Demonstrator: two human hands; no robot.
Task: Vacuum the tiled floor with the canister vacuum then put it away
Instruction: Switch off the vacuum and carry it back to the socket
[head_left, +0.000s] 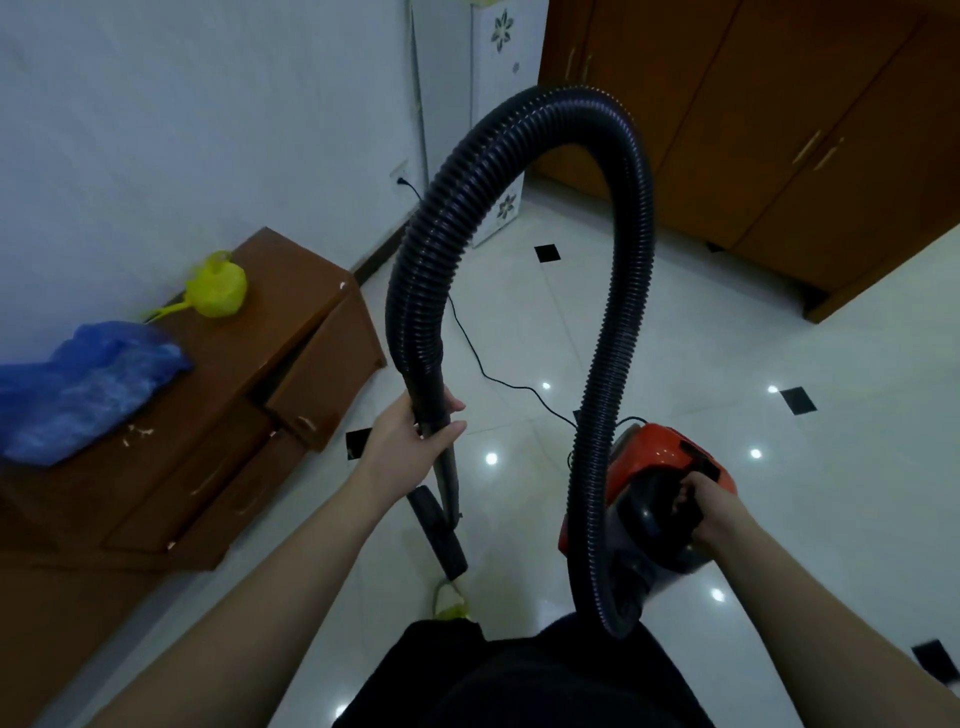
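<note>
The canister vacuum (670, 483), orange with a black top, is held above the tiled floor (727, 338) at the lower right of the view. The right hand (711, 512) has its grip closed around the black carry handle on top of the canister, fingers curled under it. A ribbed black hose (618, 171) leaves the front of the canister near the person's body, rises along the left side of the canister, arches high across the middle of the view and descends on the left to a rigid wand (441, 452). The left hand (410, 431) has its grip wrapped around the wand just below the hose cuff, thumb on the near side. The wand runs downward to a black floor nozzle (436, 530), which is at or near the floor; contact cannot be confirmed. A thin black power cord (498, 382) trails from behind the canister across the tiles to a wall socket (399, 176).

To the left, a low brown drawer cabinet (249, 395) stands against the white wall. On its top lie 1 blue plastic bag (83, 384) and 1 yellow plastic bag (215, 286), well apart from each other. A white panel with flower prints (498, 124) stands in the far corner, beside a brown wardrobe (779, 130) along the right wall. A foot in a light shoe (449, 603) is on the tiles just below the nozzle.
</note>
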